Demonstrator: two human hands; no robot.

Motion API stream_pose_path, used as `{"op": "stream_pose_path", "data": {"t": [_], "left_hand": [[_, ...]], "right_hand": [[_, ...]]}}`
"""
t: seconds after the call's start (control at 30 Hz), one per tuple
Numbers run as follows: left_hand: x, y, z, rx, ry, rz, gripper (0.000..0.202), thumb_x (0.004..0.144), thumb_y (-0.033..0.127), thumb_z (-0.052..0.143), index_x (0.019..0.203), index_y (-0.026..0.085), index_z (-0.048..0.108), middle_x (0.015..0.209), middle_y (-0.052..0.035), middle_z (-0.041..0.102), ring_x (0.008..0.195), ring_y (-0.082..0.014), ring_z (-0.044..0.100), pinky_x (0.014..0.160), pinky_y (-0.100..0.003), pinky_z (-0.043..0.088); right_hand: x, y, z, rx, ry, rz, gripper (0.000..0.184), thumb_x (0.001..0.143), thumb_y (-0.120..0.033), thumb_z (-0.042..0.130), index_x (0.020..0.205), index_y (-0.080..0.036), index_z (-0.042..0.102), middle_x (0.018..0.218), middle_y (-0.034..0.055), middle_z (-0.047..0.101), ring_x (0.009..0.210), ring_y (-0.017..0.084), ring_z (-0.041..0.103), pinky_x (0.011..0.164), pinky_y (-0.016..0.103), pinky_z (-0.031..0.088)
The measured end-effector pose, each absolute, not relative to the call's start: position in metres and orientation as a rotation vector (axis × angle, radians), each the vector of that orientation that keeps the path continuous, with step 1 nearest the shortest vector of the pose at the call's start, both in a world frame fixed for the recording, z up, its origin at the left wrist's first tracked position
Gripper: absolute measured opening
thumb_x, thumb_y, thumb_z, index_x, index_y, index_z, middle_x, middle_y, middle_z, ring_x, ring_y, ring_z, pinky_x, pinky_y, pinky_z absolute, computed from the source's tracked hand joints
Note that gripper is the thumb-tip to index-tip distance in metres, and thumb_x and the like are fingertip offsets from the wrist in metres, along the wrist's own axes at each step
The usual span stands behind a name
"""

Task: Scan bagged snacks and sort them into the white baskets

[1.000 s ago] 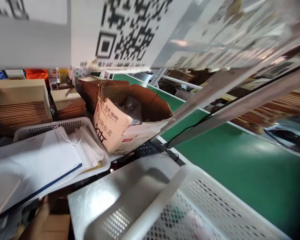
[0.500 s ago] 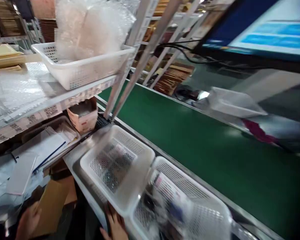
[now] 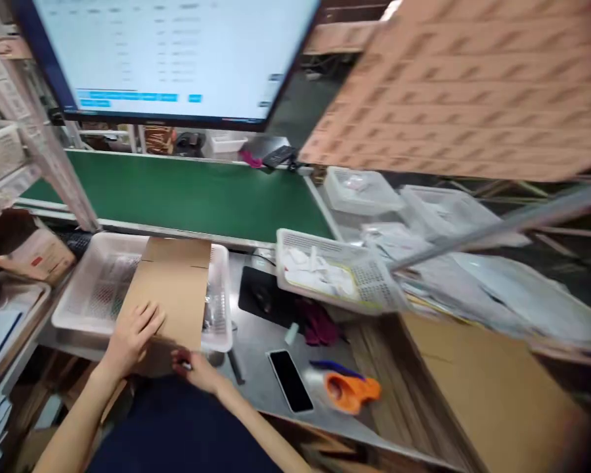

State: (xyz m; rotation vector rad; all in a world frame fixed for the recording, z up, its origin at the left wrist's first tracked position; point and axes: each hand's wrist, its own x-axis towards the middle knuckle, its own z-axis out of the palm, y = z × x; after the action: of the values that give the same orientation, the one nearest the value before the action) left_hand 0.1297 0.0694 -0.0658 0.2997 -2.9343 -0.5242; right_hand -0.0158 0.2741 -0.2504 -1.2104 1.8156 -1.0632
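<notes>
- A flat-looking piece of brown cardboard (image 3: 172, 282) lies across the white baskets, with the left basket (image 3: 76, 318) showing on one side of it and the right basket (image 3: 222, 339) on the other; its near edge is toward the person's body.
- The left hand (image 3: 136, 332) lies on the near left part of the cardboard, palm down, fingers spread and stretched out over the surface, not wrapped around anything.
- The right hand (image 3: 197, 371) is at the near edge, fingers curled inward; blur hides whether they pinch the cardboard or hold something small.
- As a judgement, the cardboard should be light for its size and fairly stiff across the panel, but weaker along the crease (image 3: 170, 265) near its far end, where it could bend.
- Its dry, papery face should give decent grip; a smooth panel may still slide on the basket rims, so a spread palm would steady it well.
- The best hold would likely be the two long side edges, fingers underneath and thumbs on top; pinching one corner could kink it.
- Right of the baskets, on the metal bench (image 3: 259, 371), lie a phone (image 3: 289, 381) and an orange tool (image 3: 349, 393), both well apart from the cardboard.
</notes>
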Motion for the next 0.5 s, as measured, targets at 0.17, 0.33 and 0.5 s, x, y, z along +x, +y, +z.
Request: {"op": "stream_pose_path", "data": {"t": [0.17,0.33,0.5], "left_hand": [[0.069,0.120,-0.136,0.072,-3.260,-0.963,0.050,0.100,0.021,0.048,0.144,0.025,0.071,0.137,-0.0083,0.073,0.126,-0.0294,0.071,0.118,-0.049,0.054],[0.087,0.135,-0.164,0.237,-3.102,-1.065,0.044,0.103,0.029,0.046,0.136,0.025,0.075,0.133,-0.0062,0.075,0.124,-0.0256,0.073,0.112,-0.040,0.059],[0.123,0.098,-0.147,0.595,-2.950,-0.658,0.043,0.104,0.030,0.044,0.128,0.019,0.078,0.128,-0.0110,0.077,0.119,-0.0257,0.074,0.109,-0.040,0.060]], "right_hand": [[-0.077,0.374,-0.244,-0.817,2.145,-1.317,0.038,0.101,-0.043,0.054,0.119,-0.021,0.079,0.107,0.0103,0.082,0.095,0.026,0.079,0.088,0.038,0.063],[-0.122,0.451,-0.265,-0.459,2.448,-1.375,0.057,0.097,-0.060,0.049,0.118,-0.015,0.078,0.112,0.0180,0.080,0.098,0.031,0.078,0.094,0.046,0.062],[-0.165,0.447,-0.297,-0.415,2.522,-1.254,0.065,0.091,-0.063,0.046,0.114,-0.011,0.077,0.109,0.0219,0.079,0.096,0.034,0.076,0.091,0.052,0.062]]}}
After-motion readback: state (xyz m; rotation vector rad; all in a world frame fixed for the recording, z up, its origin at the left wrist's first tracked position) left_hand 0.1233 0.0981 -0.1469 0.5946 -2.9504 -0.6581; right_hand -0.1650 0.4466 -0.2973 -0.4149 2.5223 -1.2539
